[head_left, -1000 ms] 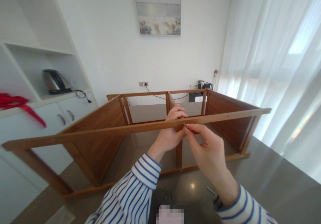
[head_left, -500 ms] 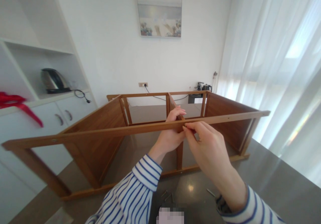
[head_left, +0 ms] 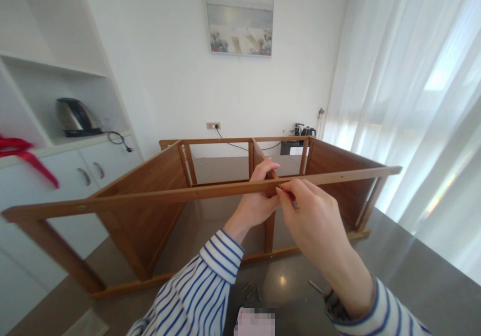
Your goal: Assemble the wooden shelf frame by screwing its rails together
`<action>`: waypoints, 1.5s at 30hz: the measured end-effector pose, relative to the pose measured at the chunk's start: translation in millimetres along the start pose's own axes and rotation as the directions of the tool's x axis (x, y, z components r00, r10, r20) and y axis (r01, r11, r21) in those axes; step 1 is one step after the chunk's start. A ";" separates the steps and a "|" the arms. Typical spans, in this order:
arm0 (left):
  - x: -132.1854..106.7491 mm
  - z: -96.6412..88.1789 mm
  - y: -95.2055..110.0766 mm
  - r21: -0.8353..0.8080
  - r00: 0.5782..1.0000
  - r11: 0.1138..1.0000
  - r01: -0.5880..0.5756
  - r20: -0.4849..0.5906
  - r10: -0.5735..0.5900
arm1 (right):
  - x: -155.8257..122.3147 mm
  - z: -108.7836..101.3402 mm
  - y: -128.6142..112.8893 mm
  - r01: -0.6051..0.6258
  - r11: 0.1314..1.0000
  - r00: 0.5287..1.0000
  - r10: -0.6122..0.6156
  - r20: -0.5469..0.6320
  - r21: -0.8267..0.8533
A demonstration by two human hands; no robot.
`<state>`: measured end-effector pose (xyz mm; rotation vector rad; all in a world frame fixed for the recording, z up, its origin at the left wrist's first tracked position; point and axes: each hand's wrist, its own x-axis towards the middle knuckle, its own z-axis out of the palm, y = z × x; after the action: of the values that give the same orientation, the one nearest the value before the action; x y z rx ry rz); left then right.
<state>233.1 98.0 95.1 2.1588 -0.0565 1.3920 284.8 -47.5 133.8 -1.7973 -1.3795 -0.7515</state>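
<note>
Found small metal fastener [head_left: 279,186] at near rail [head_left: 205,192] of wooden frame [head_left: 225,190], around mid-length, pinched in fingertips of right hand [head_left: 310,213]; mostly hidden there, so could not read its direction. Saw frame on counter [head_left: 413,271], long axis left to right, near rail slanted slightly upward to right. Noted left hand [head_left: 257,208] clamped around middle crosspiece [head_left: 259,152], partly covered by rail. Nearer, recorded loose screws [head_left: 258,293], thin rod [head_left: 314,286] of unclear kind, pixelated pink item [head_left: 255,323] cut off at bottom edge.
</note>
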 end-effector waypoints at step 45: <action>-0.2 0.6 2.5 -0.009 1.000 1.000 -0.016 -0.012 0.016 | 0.6 -5.2 3.1 0.024 0.999 0.999 -0.025 0.047 0.029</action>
<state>232.7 95.6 95.8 2.1472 -0.0753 1.4102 287.9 -52.0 136.6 -1.7887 -1.4384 -0.7028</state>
